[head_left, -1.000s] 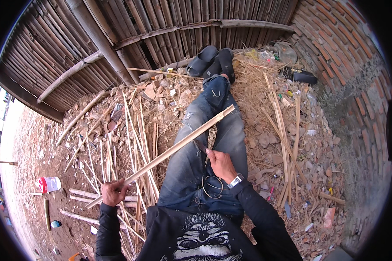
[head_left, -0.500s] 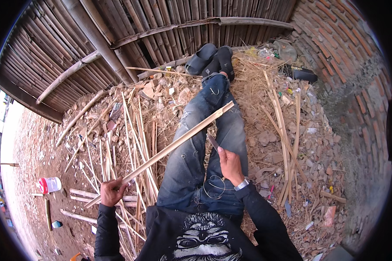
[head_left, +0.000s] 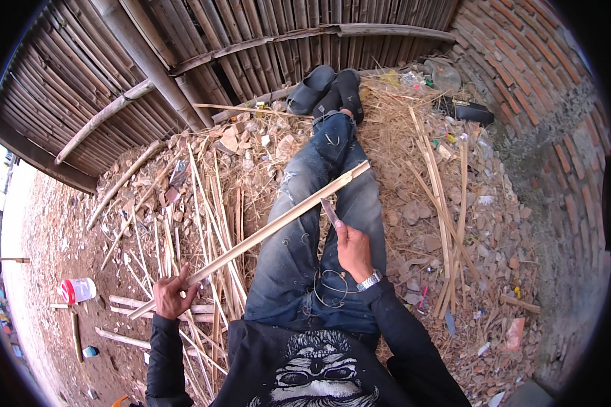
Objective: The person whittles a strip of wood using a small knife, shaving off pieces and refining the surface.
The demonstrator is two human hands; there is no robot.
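A long, pale split bamboo strip (head_left: 278,227) slants across my legs, its far end near my right knee. My left hand (head_left: 172,294) is closed around the strip near its lower end, with the index finger stretched along it. In my right hand (head_left: 354,252) is a knife (head_left: 330,211), its blade pointing up and left. The blade tip is just under the strip's lower edge; whether it touches cannot be made out. A thin wire-like loop (head_left: 331,290) lies on my jeans below the right hand.
Loose bamboo strips (head_left: 217,224) lie on the ground at left, with more strips (head_left: 445,217) at right. A white and red tub (head_left: 79,290) sits far left. A bamboo wall (head_left: 265,61) stands ahead, a brick wall (head_left: 563,163) at right. Rubble and straw cover the ground.
My right hand and the knife have shifted slightly up and left, bringing the blade closer to the strip. My left index finger has straightened, and the strip has moved only slightly.
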